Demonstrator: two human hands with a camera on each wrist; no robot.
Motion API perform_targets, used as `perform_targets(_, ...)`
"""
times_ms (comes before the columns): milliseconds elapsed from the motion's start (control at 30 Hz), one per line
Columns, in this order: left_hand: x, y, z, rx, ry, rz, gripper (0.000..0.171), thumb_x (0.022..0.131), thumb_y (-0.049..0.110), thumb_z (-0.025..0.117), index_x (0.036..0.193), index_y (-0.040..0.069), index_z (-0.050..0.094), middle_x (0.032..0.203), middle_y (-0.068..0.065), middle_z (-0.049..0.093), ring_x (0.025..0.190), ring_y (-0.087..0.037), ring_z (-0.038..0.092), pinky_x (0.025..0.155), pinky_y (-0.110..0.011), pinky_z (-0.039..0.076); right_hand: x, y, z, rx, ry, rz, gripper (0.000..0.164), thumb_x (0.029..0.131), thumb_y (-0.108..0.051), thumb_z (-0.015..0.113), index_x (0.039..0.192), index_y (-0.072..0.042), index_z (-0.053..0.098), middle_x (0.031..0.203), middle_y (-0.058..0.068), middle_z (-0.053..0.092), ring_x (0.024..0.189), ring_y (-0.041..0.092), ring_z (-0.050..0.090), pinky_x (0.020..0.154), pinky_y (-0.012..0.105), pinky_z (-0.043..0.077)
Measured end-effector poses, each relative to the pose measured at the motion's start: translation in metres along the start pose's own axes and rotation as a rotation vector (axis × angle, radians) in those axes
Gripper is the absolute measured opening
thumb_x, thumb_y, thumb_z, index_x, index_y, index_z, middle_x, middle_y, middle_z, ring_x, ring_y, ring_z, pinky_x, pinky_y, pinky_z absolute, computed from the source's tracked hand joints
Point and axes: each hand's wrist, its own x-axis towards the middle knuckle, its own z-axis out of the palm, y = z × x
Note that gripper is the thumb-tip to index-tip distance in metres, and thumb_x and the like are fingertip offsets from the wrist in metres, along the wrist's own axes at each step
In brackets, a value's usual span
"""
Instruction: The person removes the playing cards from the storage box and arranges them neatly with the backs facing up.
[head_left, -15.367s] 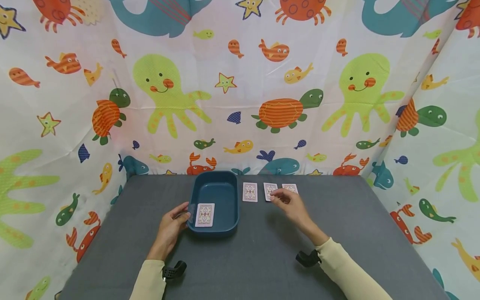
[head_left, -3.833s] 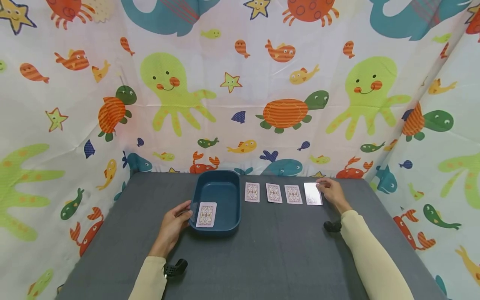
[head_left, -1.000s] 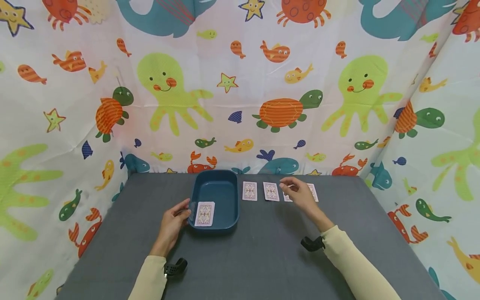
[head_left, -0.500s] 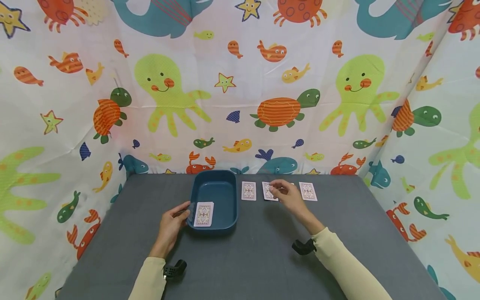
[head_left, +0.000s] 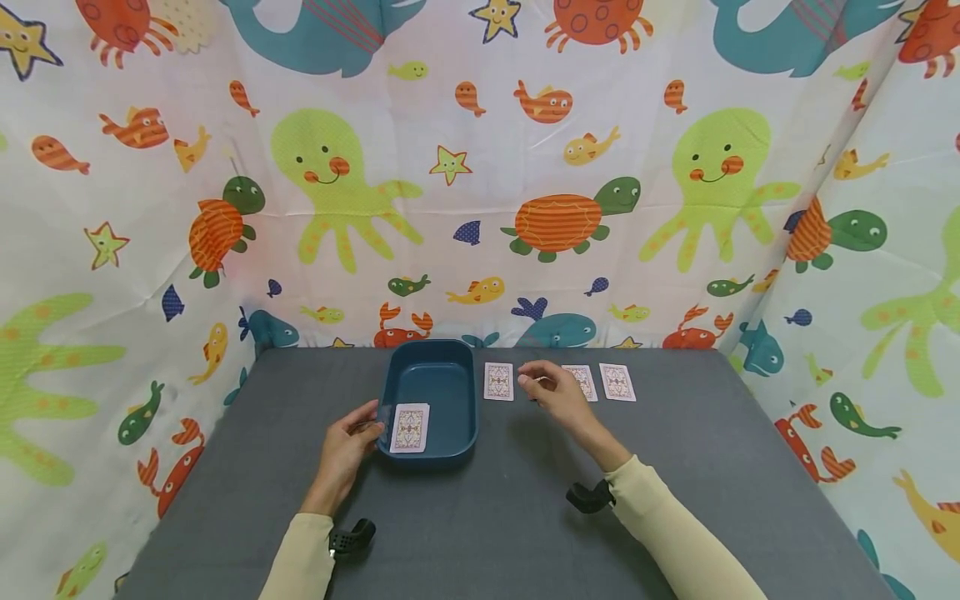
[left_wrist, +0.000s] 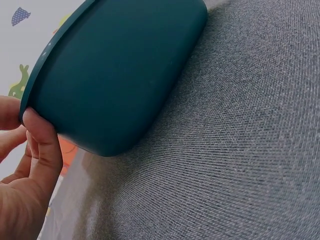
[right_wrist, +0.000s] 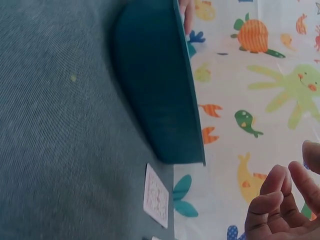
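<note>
My left hand point(head_left: 347, 454) pinches the left rim of a dark teal tray point(head_left: 429, 350), thumb outside and fingers over the edge, as the left wrist view shows too. Inside the tray, at its near left corner, lies a face-down stack of playing cards point(head_left: 409, 428). My right hand point(head_left: 562, 400) hovers over the row of face-down cards right of the tray, its fingers loosely bent with nothing between them. It hides most of the second card. The first card point(head_left: 498, 382), third card point(head_left: 581, 382) and fourth card point(head_left: 617, 382) lie in view.
A grey cloth covers the table point(head_left: 510, 525). A white curtain point(head_left: 480, 167) printed with sea animals hangs behind and at both sides, meeting the table's far edge just beyond the cards.
A fourth card has joined the row at its right end, put there by my right hand. That hand has since moved left along the row. The left hand has kept its grip on the tray.
</note>
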Motion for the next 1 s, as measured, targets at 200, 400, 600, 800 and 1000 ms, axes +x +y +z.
perform_targets(200, -0.001, 0.000, -0.001, 0.009, -0.003, -0.009, 0.044, 0.094, 0.009, 0.062, 0.138, 0.012, 0.057, 0.134, -0.013, 0.054, 0.102, -0.015, 0.055, 0.075, -0.024, 0.050, 0.002, -0.009, 0.012, 0.029, -0.016, 0.001, 0.026, 0.096, -0.018, 0.064, 0.116, -0.002, 0.065, 0.102, 0.015, 0.062, 0.075, 0.017, 0.058, 0.062, 0.023, 0.045)
perform_targets(400, 0.001, 0.000, -0.002, 0.005, -0.001, -0.009, 0.044, 0.094, 0.008, 0.062, 0.137, 0.012, 0.058, 0.132, -0.013, 0.054, 0.099, -0.014, 0.056, 0.074, -0.024, 0.050, 0.000, -0.026, 0.025, 0.045, -0.037, -0.036, 0.026, 0.096, -0.023, 0.064, 0.117, -0.008, 0.066, 0.100, 0.014, 0.062, 0.079, 0.026, 0.060, 0.062, 0.023, 0.044)
perform_targets(600, 0.001, -0.001, -0.002, 0.009, -0.004, -0.010, 0.044, 0.094, 0.010, 0.062, 0.137, 0.013, 0.058, 0.133, -0.013, 0.054, 0.103, -0.017, 0.055, 0.075, -0.024, 0.050, 0.002, -0.032, 0.043, 0.060, -0.045, -0.034, 0.026, 0.096, -0.024, 0.064, 0.118, -0.011, 0.066, 0.103, 0.012, 0.062, 0.083, 0.028, 0.059, 0.065, 0.022, 0.045)
perform_targets(800, 0.000, -0.001, -0.001, 0.005, 0.001, -0.008, 0.044, 0.094, 0.008, 0.062, 0.137, 0.013, 0.058, 0.132, -0.013, 0.054, 0.100, -0.014, 0.056, 0.075, -0.023, 0.050, -0.002, -0.055, 0.057, 0.073, -0.086, -0.059, 0.029, 0.096, -0.018, 0.063, 0.120, -0.002, 0.064, 0.106, 0.018, 0.061, 0.085, 0.031, 0.058, 0.068, 0.025, 0.046)
perform_targets(1000, 0.000, -0.002, 0.000, 0.018, 0.002, -0.011, 0.045, 0.095, 0.010, 0.061, 0.139, 0.014, 0.056, 0.133, -0.011, 0.054, 0.105, -0.018, 0.054, 0.077, -0.024, 0.050, -0.009, -0.080, 0.069, 0.051, -0.115, -0.084, 0.027, 0.096, -0.013, 0.062, 0.119, 0.001, 0.063, 0.107, 0.021, 0.060, 0.090, 0.031, 0.055, 0.072, 0.023, 0.045)
